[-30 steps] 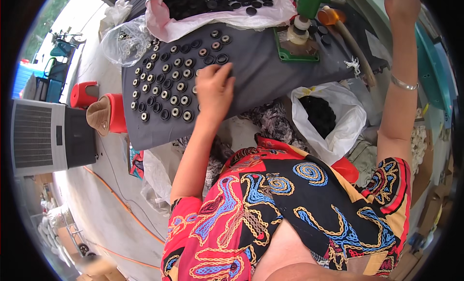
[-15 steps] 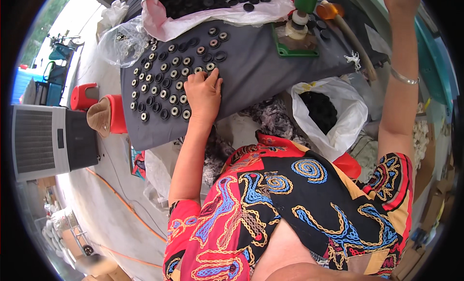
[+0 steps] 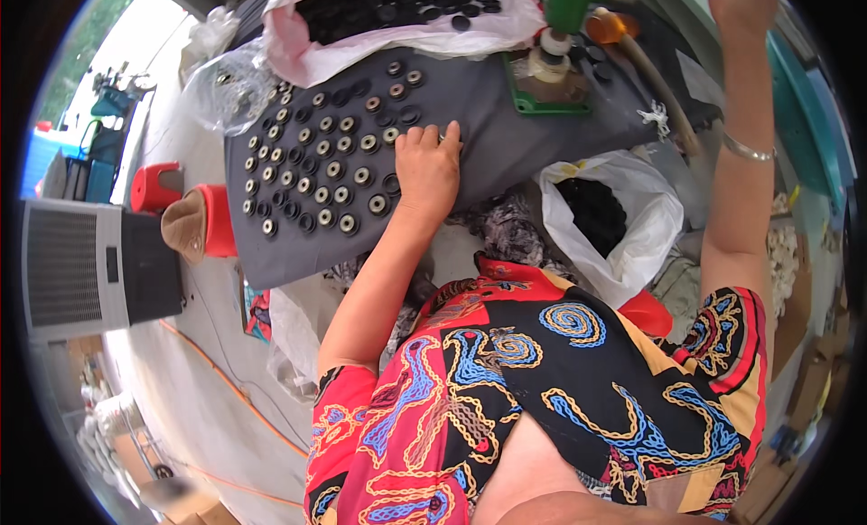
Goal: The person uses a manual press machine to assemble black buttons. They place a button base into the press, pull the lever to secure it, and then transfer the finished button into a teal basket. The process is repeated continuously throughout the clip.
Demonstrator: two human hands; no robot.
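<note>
Head view, looking down over a patterned red, black and blue garment (image 3: 542, 389). Left hand (image 3: 428, 168) lying palm-down on the grey cloth-covered table (image 3: 506, 154), fingers (image 3: 442, 136) loosely together and stretched toward the far side, resting at the right edge of the rows of small black rings with pale centres (image 3: 316, 164). Nearest ring (image 3: 379, 203) just beside the heel of the hand, another (image 3: 391, 182) touching its thumb side. Impossible to tell whether anything sits under the palm or fingertips; nothing seen gripped.

Right hand (image 3: 742, 3) raised at the top edge, well apart from the rings, beside the teal machine frame (image 3: 804, 100); mostly cut off, so grip not readable and cannot tell what, if anything, is held. Metal bangle (image 3: 746, 149) around the forearm.

Beyond the rings, a pink-white plastic bag (image 3: 406, 37) open and full of black pieces. To its left, a clear crumpled bag (image 3: 221, 82) with a few more parts. Right of the left hand, a green-based press tool (image 3: 551, 69) standing on the table, with an orange-handled tube (image 3: 632, 51) beside it. Near the lap, a white bag (image 3: 623, 218) holding dark pieces. On the floor at left, a grey fan heater (image 3: 90, 267), a red stool (image 3: 155, 186) and a tan cap (image 3: 185, 225).
</note>
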